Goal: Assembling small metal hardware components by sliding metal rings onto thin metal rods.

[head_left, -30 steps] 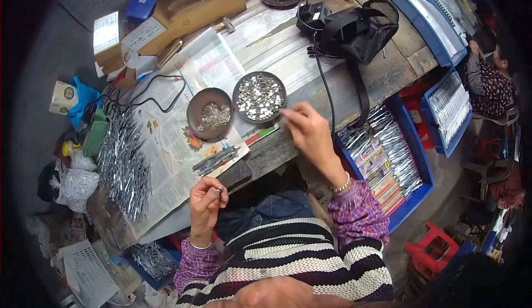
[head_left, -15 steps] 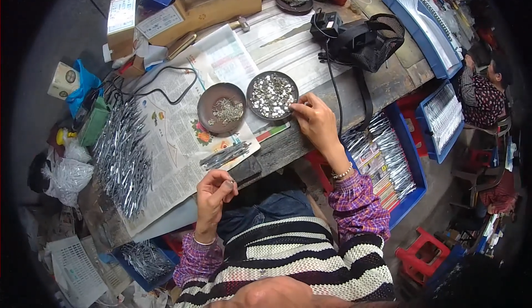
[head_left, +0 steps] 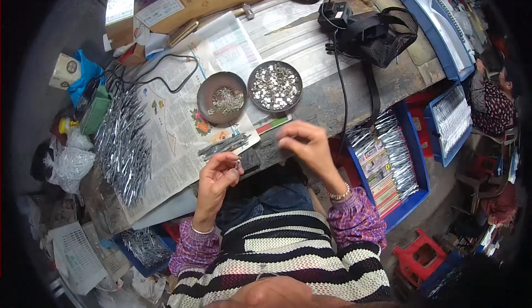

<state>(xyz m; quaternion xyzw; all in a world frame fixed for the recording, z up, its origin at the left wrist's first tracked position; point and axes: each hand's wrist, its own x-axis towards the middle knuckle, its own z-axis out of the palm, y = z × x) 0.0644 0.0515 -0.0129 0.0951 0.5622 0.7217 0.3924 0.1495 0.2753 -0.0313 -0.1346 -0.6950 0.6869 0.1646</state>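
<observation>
My left hand [head_left: 218, 179] is held at the near edge of the bench, its thumb and fingers pinched round a small shiny metal piece [head_left: 238, 163]. My right hand [head_left: 310, 148] hovers to the right of it, just off the bench edge. Its fingertips are pressed together and blurred, so whatever they may hold cannot be made out. Beyond my hands stand two round dark dishes. The left dish [head_left: 210, 89] holds small thin metal parts; the right dish [head_left: 277, 109] holds many small shiny flat pieces. A small bunch of slim metal strips [head_left: 224, 146] lies before the left dish.
Newspaper [head_left: 169, 153] covers the bench's left part, with a large heap of metal strips [head_left: 122, 153] on it. A hammer [head_left: 246, 11], cardboard boxes [head_left: 221, 0] and a black mesh bag [head_left: 382, 39] lie farther back. A blue tray [head_left: 422, 169] of strips stands at right. Another person [head_left: 490, 94] sits far right.
My right hand has left the right dish and come back toward me, nearer my left hand. The left hand has risen slightly, still pinching. The view has shifted a little.
</observation>
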